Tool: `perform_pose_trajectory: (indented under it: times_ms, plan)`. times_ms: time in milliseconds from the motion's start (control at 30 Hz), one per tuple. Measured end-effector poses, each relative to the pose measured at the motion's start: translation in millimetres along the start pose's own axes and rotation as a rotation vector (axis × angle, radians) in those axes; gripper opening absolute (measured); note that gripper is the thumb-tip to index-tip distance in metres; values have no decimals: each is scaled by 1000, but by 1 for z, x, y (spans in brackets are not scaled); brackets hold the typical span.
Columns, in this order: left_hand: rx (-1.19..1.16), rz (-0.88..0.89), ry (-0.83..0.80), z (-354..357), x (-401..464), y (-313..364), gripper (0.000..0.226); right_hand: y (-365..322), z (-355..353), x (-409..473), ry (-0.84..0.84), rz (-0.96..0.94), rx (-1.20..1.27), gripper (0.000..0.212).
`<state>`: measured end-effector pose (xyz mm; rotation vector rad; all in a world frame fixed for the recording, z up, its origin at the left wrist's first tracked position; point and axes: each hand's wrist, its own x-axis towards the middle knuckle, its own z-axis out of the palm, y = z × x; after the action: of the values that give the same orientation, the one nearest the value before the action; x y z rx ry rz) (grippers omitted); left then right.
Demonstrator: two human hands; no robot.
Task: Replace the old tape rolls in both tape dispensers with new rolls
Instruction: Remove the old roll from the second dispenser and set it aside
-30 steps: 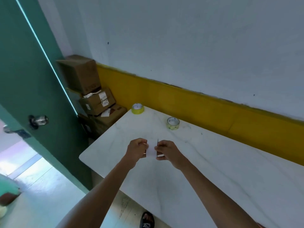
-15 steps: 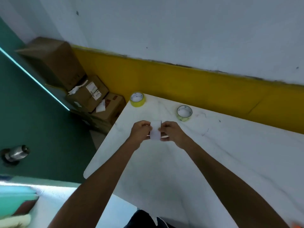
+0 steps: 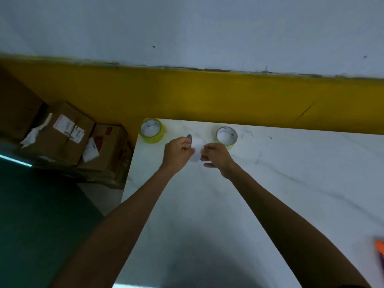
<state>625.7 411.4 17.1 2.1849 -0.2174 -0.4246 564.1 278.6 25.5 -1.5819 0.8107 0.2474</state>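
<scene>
Two yellow-green tape rolls lie flat at the far edge of the white marble table [image 3: 270, 194]: one roll [image 3: 152, 130] at the far left corner, the other roll [image 3: 226, 136] to its right. Between them my left hand [image 3: 177, 151] and my right hand [image 3: 215, 155] pinch a small white object [image 3: 196, 151], partly hidden by my fingers; what it is I cannot tell. A small dark tip [image 3: 189, 137] shows above my left fingers. No tape dispenser can be made out.
Brown cardboard boxes [image 3: 68, 134] are stacked on the floor left of the table, against the yellow wall band [image 3: 228, 96]. A dark green door [image 3: 37, 215] fills the lower left. An orange object [image 3: 379, 250] pokes in at the right edge of the table.
The view has tilted down and to the right, so the door knob is out of sight. Both hands have moved farther across the table, between the two rolls, still pinching the white object.
</scene>
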Motion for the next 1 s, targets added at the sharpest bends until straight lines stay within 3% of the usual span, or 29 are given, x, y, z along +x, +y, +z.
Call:
perform_pose_trajectory:
  times_ms: [133, 333, 433, 600, 800, 1000]
  plan:
    - [338, 269, 33, 8, 27, -11, 14, 4, 9, 16, 43, 68, -62, 21]
    - [609, 428, -28, 26, 63, -35, 22, 17, 6, 23, 36, 103, -45, 18]
    - [723, 431, -122, 32, 73, -46, 14, 26, 0, 26, 40, 91, -36, 15]
    - [775, 500, -163, 41, 77, -58, 26, 38, -6, 33, 57, 105, -21, 14]
    - [656, 418, 10, 21, 80, -60, 30, 36, -4, 40, 50, 133, 41, 18]
    - [725, 313, 148, -19, 97, -81, 39, 30, 4, 48, 27, 120, 89, 15]
